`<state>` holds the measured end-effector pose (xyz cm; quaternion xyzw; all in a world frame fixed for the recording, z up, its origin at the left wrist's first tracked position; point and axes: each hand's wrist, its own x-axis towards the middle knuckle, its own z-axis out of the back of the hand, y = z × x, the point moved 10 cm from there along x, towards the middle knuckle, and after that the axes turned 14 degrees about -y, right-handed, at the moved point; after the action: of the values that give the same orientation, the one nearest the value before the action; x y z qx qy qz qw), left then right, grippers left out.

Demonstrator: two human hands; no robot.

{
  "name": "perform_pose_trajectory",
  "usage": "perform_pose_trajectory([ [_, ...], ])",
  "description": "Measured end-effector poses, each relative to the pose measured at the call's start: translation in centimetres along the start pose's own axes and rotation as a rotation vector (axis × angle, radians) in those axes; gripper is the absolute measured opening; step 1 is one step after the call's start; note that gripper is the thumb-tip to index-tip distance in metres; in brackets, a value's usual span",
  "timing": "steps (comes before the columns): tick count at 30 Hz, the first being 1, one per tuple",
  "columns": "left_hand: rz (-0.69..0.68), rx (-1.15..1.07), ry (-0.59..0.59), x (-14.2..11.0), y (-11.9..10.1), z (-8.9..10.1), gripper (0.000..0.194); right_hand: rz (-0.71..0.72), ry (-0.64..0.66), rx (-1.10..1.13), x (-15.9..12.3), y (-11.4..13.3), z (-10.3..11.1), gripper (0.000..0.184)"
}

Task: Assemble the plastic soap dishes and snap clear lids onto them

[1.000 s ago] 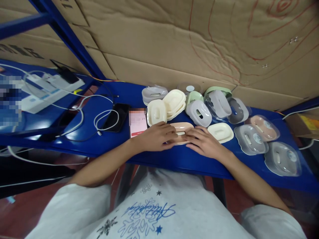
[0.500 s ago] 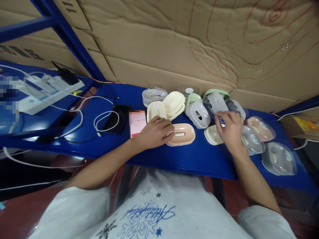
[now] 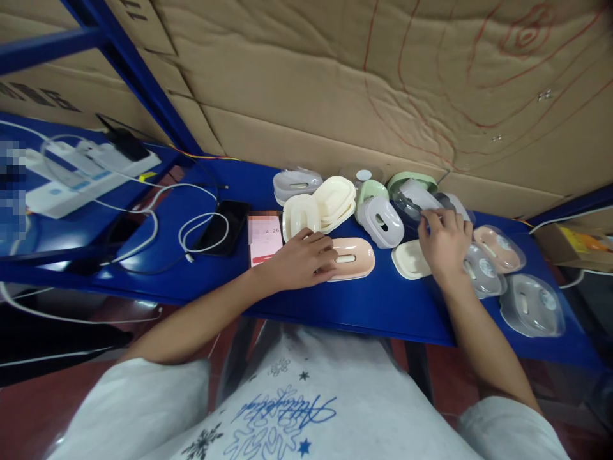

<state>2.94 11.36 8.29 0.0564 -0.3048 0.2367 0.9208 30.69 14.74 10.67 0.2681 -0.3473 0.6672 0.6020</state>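
My left hand (image 3: 310, 260) lies over the left end of a shallow peach oval dish (image 3: 359, 257), fingers bent on it and thumb at its near edge. The dish, seemingly a soap dish, has a pale slotted bar in its middle. My right hand (image 3: 444, 246) is over the right group, fingers curled down at a clear plastic cover (image 3: 421, 195) that is tilted; the fingertips are partly hidden. Just under its left side lies a cream dish (image 3: 409, 260). Cream dishes (image 3: 335, 198) are stacked behind my left hand. A lavender slotted piece (image 3: 380, 220) sits between my hands.
A lit phone (image 3: 265, 239) and a dark phone (image 3: 223, 227) lie left on the blue table (image 3: 383, 310). White cables (image 3: 156, 217) run to a power strip (image 3: 90, 185). Grey lidded dishes (image 3: 531, 305) and a peach one (image 3: 500, 249) stand right. Cardboard (image 3: 311, 96) walls the back.
My right hand has shifted slightly, and the clear cover at its fingers has tipped over. My left hand has slid a little lower on the peach dish, which stays put.
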Motion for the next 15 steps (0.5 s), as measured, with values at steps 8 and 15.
perform_pose_trajectory([
  [8,-0.037,-0.065,0.061,-0.5,-0.9,-1.0,0.048,-0.001,0.014,0.009,0.5,-1.2,-2.3,0.039],
  [15,-0.043,-0.163,0.031,-0.6,-0.8,-1.1,0.038,-0.112,-0.178,0.197,0.9,-1.5,-0.1,0.025],
])
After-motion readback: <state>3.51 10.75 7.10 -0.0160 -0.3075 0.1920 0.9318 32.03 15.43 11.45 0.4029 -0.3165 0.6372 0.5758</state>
